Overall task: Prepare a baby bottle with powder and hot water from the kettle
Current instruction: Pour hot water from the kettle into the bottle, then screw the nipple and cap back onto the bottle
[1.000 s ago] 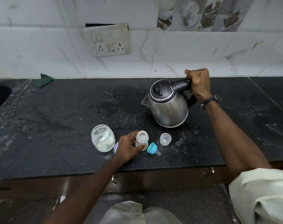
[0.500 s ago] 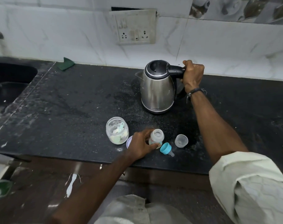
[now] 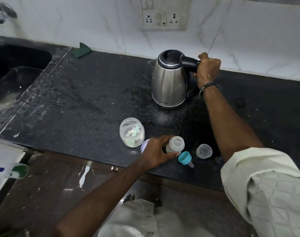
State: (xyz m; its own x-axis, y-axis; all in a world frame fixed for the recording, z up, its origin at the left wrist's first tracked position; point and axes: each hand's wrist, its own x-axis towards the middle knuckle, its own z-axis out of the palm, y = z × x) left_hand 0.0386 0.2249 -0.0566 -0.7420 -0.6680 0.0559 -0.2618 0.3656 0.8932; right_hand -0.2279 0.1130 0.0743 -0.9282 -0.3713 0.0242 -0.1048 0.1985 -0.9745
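A steel kettle [image 3: 169,82] with a black lid stands upright on the black counter [image 3: 87,100]. My right hand [image 3: 207,69] is closed around its black handle. Near the front edge, my left hand [image 3: 157,152] grips the small open baby bottle [image 3: 176,144], which stands upright. To the bottle's left is a clear powder jar [image 3: 132,132] with a pale scoop inside, its lid [image 3: 144,145] lying flat beside it. The teal teat ring [image 3: 185,158] and a clear cap [image 3: 204,151] lie to the bottle's right.
A dark sink [image 3: 12,79] is set into the counter at the left, with a tap [image 3: 1,12] above it. A green scrub pad [image 3: 83,50] lies at the back wall. A wall socket plate [image 3: 163,14] is behind the kettle.
The kettle went from lifted and tilted toward the bottle to upright on the counter, further back. My left hand stayed on the bottle. My view has shifted left.
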